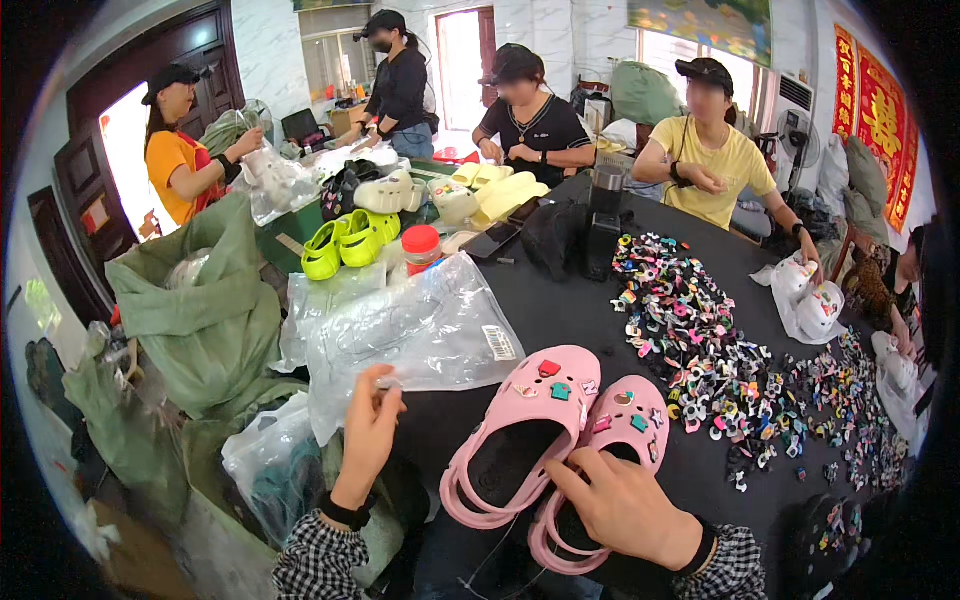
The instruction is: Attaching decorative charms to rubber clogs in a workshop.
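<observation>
A pair of pink clogs [520, 430] with colourful shoe charms on their toes lies at the near edge of the black table, toes pointing away. My right hand [625, 505] is closed over the inner sides of the two clogs, its fingers bent down between them; the fingertips are partly hidden. Left of the clogs, my left hand [370, 435] is raised with its fingers loosely bent and apart, holding nothing. Just beyond it lies a transparent plastic bag [400, 335] with a barcode label; I cannot tell whether the fingertips touch it.
Loose shoe charms [700, 350] cover the table's right side. Farther back are lime-green clogs [352, 240], a red-lidded jar [421, 245] and a black stand-like device [604, 215]. Green sacks [200, 300] crowd the left. Several co-workers stand or sit around; one person's hand [808, 250] reaches to bagged white shoes [805, 300].
</observation>
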Available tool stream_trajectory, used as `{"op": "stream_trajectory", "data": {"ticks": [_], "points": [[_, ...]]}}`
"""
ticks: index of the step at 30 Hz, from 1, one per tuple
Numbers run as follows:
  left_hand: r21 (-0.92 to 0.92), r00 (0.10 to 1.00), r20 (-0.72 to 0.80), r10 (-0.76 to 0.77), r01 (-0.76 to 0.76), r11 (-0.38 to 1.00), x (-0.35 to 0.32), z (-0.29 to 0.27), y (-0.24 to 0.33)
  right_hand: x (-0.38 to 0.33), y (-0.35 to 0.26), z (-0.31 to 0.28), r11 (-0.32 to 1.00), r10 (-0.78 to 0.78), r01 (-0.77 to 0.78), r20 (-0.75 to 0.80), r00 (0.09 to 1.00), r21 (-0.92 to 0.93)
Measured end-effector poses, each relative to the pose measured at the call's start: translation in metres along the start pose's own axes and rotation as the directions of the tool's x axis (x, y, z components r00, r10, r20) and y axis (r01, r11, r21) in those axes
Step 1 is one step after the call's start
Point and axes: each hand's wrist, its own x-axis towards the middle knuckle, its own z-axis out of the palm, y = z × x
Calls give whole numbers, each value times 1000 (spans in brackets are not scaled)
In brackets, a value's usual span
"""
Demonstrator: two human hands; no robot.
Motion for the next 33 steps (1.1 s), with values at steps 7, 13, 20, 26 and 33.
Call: {"op": "stream_trajectory", "data": {"ticks": [7, 13, 20, 26, 33], "points": [[356, 808, -221, 546, -454, 816, 3, -14, 86, -1, 4, 3, 1000, -4, 4, -27, 1000, -7], [602, 390, -156, 908, -691, 400, 30, -33, 80, 0, 3, -1, 1000, -16, 16, -17, 1000, 8], [558, 736, -179, 653, -470, 683, 196, -54, 59, 1, 5, -1, 1000, 8, -7, 21, 1000, -10], [131, 990, 73, -118, 108, 985, 211, -53, -61, 2, 5, 1, 1000, -13, 12, -7, 1000, -5], [317, 972, 235, -17, -60, 947, 152, -23, -54, -2, 3, 0, 1000, -18, 18, -15, 1000, -11]]}}
